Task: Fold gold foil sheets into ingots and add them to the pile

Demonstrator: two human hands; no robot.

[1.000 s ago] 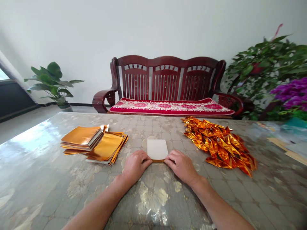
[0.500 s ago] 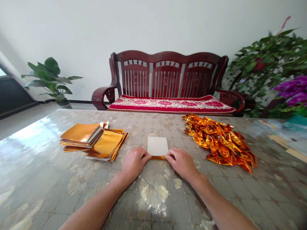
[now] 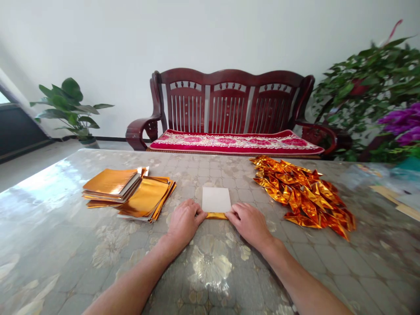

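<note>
A sheet of gold foil paper (image 3: 216,199) lies on the table in front of me, its pale back facing up. Along its near edge a narrow gold strip is folded over. My left hand (image 3: 186,218) pinches the left end of that fold between thumb and fingers. At the right end, my right hand (image 3: 248,222) grips the fold in the same way. To the left are stacks of flat gold foil sheets (image 3: 144,197). A pile of folded gold foil pieces (image 3: 300,192) spreads out on the right.
The table (image 3: 111,267) has a glossy, flower-patterned cover. Clear plastic and flat tan pieces (image 3: 393,201) lie at its right side. Beyond the far edge stands a dark red wooden bench (image 3: 226,107) with a red cushion. Potted plants (image 3: 70,109) flank it.
Both hands stay at the ends of the fold, almost unmoved. The gold strip looks slightly brighter and more turned up. The view has shifted very slightly.
</note>
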